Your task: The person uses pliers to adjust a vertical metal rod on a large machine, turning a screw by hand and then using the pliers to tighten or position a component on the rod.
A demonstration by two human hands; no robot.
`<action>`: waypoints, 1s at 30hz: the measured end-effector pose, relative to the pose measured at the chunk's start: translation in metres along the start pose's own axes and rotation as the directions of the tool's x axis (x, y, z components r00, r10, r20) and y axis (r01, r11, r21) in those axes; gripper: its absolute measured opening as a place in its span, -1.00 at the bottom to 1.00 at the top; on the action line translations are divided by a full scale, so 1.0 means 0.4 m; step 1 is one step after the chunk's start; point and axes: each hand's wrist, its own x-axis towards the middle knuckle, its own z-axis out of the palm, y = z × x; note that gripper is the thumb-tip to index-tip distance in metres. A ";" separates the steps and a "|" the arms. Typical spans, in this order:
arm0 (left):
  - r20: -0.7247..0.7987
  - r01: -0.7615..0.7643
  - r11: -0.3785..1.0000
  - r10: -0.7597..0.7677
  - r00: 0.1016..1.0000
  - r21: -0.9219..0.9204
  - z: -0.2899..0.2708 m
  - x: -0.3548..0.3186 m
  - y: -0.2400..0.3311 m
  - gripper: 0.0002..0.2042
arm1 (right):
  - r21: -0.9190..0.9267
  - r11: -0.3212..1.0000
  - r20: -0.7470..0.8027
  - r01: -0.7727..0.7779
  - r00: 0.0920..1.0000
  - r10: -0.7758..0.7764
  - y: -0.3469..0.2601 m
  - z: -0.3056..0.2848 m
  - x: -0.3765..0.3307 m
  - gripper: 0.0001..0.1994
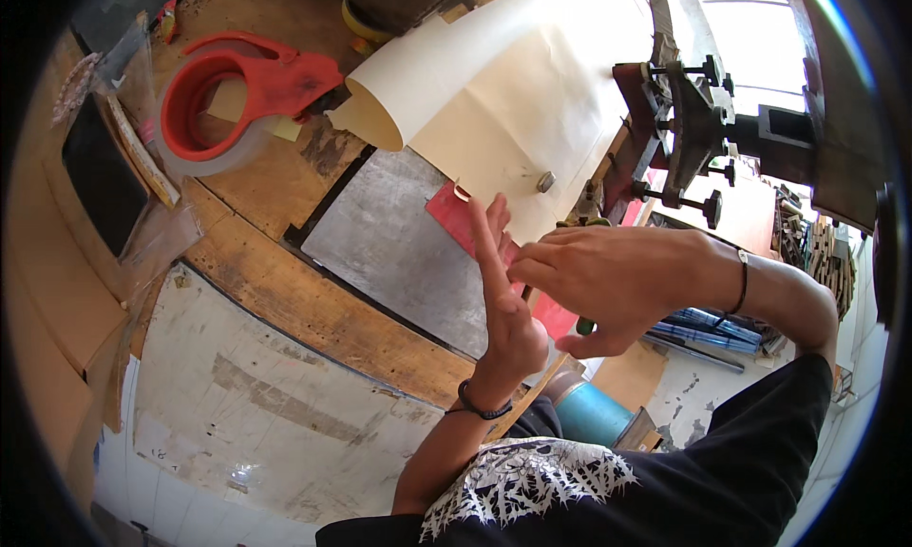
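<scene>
My left hand (508, 305) is turned edge-on, fingers stretched out and open, above a red sheet (450, 213) that lies partly over the grey metal plate (380, 234). Close to its right, my right hand (622, 281) has its fingers curled. Bits of something green (586, 327) show at the edges of that hand; its shape is mostly hidden, and I cannot make out what it is. Beyond the hands, a large cream paper sheet (513, 110) with one curled edge covers the far side of the plate. A small metal piece (545, 181) rests on the paper.
A red tape dispenser (214, 101) stands on the wooden bench at the far left, near a black flat item (104, 172) in clear plastic. A dark metal clamp frame (684, 134) with screw knobs rises at the right. Below is a blue-green cylinder (594, 414).
</scene>
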 end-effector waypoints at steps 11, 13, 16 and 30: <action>0.196 -0.138 0.976 0.103 0.975 0.170 -0.034 -0.009 0.014 0.18 | -0.041 0.987 -0.041 0.155 0.987 -0.157 0.048 0.040 0.030 -0.71; 0.138 -0.192 0.955 0.163 0.977 0.225 -0.010 0.002 0.035 0.01 | -0.063 0.976 -0.094 0.208 0.972 -0.213 0.051 0.049 0.032 -0.75; 0.117 -0.191 0.945 0.165 0.979 0.267 0.003 0.010 0.014 -0.26 | 0.052 0.991 0.100 0.127 0.986 -0.131 0.054 0.037 0.031 -0.82; 0.155 -0.392 0.876 0.362 0.919 0.282 -0.085 0.048 -0.120 -0.46 | -0.026 0.997 -0.020 -0.071 0.997 0.070 0.035 0.082 0.114 -0.85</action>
